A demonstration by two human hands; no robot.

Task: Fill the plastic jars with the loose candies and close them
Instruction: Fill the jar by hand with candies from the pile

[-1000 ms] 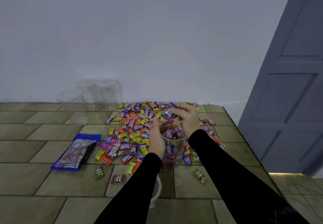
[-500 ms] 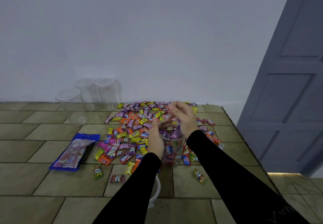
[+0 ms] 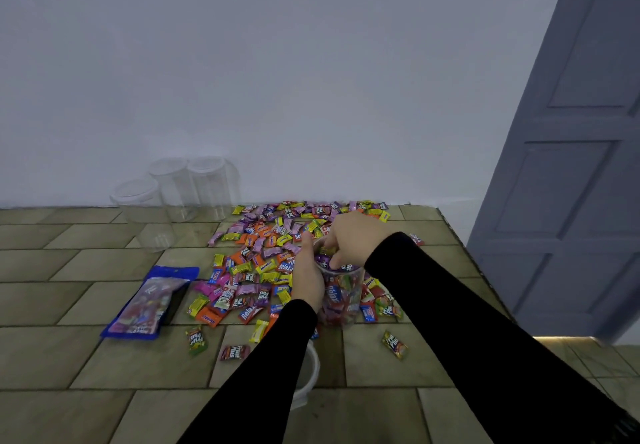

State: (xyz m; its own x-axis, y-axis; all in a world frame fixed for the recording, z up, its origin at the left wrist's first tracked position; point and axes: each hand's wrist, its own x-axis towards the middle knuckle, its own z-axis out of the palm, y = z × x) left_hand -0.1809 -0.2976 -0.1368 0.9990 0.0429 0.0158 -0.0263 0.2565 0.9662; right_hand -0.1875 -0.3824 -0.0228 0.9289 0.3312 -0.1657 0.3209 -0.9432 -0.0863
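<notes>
Left hand (image 3: 309,279) gripping side of candy-filled jar (image 3: 341,296) on tiled worktop (image 3: 69,350). Right hand (image 3: 353,239) over jar mouth, fingers curled into candies (image 3: 263,253); grasp indeterminate.

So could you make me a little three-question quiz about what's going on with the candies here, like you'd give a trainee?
1. True or false: the left hand grips the side of the jar being filled.
2. Where are the right hand's fingertips? A) on the blue candy bag B) in the mouth of the jar being filled C) on the door
3. How many empty clear jars stand near the wall at the back left?

Key: 1. True. 2. B. 3. Three appear to stand there; whether they are lidded is hard to tell.
</notes>
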